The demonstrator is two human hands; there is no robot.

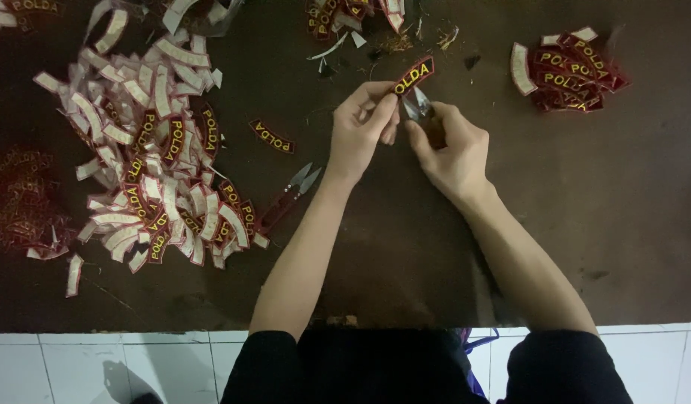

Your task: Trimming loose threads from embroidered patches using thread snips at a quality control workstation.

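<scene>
— What's laid out, biggest first?

— A dark brown counter [450, 247] fills the view, its near edge meeting white floor tiles [98, 366]. On its left side spreads a big heap of patches [154, 157], many face-down and white. A smaller stack of red patches [566, 71] sits at the far right, another bunch [353, 16] at the far edge with thread scraps. A spare pair of snips [289, 196] lies beside the big heap, and one loose patch [271, 137] just beyond it.

— And the hands?

— The left hand [362, 131] has its fingers [381, 112] closed on the lower end of a curved red patch [414, 75], which sticks up and away past the fingertips. The right hand [450, 146] is closed around small metal snips [418, 105], blades touching the patch's lower edge.

— Room to move?

— The counter between the hands and the right stack is bare, as is the stretch nearest the person.
</scene>
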